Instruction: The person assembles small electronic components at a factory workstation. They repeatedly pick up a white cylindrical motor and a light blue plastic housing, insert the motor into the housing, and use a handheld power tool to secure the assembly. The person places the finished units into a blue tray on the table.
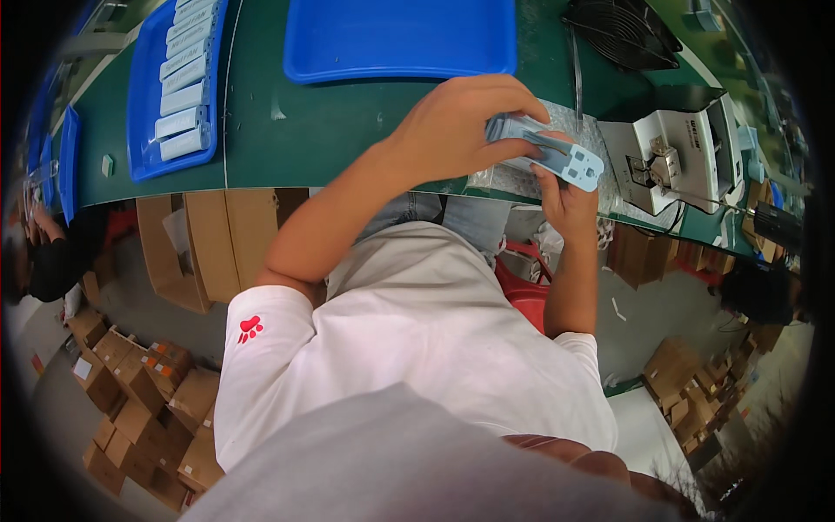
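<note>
A light blue plastic casing (577, 167), long and narrow with square cutouts at its end, is held above the green table's near edge, to the right of my body. My left hand (457, 120) reaches over it from the left, its fingers and thumb closed about the casing's far part. Beneath and on the right, my right hand (570, 202) grips the casing's nearer end with thumb and fingers. Something thin and dark shows along the casing's inside, too small to name. The fingers partly hide its far end.
A blue tray (137, 130) holds a row of light blue blocks (184, 100). Another blue tray (400, 68) lies ahead. Bubble wrap (600, 143), a white box (696, 143) with a metal part, and a black fan (622, 33) are right. Cardboard boxes (139, 409) stand on the floor.
</note>
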`<control>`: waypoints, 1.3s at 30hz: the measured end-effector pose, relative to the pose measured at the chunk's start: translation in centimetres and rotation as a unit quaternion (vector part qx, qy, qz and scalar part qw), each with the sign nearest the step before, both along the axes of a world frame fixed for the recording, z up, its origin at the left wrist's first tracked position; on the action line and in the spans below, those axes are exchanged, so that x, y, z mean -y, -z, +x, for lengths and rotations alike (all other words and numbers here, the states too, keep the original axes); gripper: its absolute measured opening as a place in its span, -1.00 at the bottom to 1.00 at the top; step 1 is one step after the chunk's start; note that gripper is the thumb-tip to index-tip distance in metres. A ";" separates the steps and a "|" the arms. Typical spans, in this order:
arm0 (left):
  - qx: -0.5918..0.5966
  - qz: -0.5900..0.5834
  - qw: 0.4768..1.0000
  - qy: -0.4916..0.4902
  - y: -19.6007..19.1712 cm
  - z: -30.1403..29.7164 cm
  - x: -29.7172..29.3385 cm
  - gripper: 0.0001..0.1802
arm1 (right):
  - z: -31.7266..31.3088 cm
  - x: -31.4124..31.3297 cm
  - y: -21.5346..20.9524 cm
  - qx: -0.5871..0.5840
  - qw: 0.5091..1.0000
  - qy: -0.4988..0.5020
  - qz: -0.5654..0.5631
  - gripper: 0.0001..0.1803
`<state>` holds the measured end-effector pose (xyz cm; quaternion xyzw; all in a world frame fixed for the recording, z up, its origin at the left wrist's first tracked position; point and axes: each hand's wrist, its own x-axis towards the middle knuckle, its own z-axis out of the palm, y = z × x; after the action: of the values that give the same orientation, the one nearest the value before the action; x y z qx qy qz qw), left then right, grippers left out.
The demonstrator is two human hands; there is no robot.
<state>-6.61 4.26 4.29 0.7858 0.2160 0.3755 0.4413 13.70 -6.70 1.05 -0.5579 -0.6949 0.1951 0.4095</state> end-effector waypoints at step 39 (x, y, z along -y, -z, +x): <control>-0.020 0.000 0.996 -0.093 2.1 0.7 3.2 -0.26 | 3.5 2.6 -7.2 -0.081 0.987 0.112 0.086 -0.53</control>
<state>-5.90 1.03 2.24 0.7697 0.2965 0.3993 0.4003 17.16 -9.32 8.29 -0.5776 -0.6067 0.1316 0.5300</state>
